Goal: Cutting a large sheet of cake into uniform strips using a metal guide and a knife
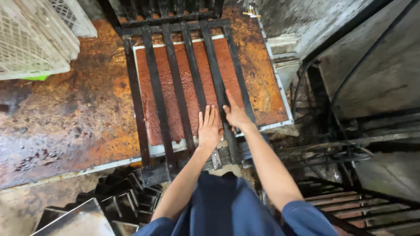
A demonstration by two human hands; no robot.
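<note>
**Hands on cutter grid over slab: slip and pinch hazards**

Rusted, wet metal worktop (74, 118), stained orange-brown, with concrete walls and black ironwork to the right. I log the items as follows.

- Brown slab (173, 91): flat, reddish-brown, lying in a white-edged tray (154, 150) at the middle of the worktop.
- Black bar grid (183, 65): long parallel bars lying over the slab lengthwise, its near end overhanging the tray toward me.
- Left hand (209, 127): flat, fingers together and extended, palm down on the near end of the slab between two bars. Grip open, holding nothing.
- Right hand (236, 114): laid along the outer right bar, thumb spread. Whether the fingers curl round the bar I cannot tell.
- White plastic crates (35, 39): stacked at upper left, well apart.
- Stacked metal moulds (118, 201): below the worktop edge, near my knees.

Risks, as I judge them: the left fingers lie between bars and could be pinched if the grid shifts sideways; the wet surface could let tray or grid slide under uneven pressure; a lopsided push may leave the slab marked crookedly or torn.
</note>
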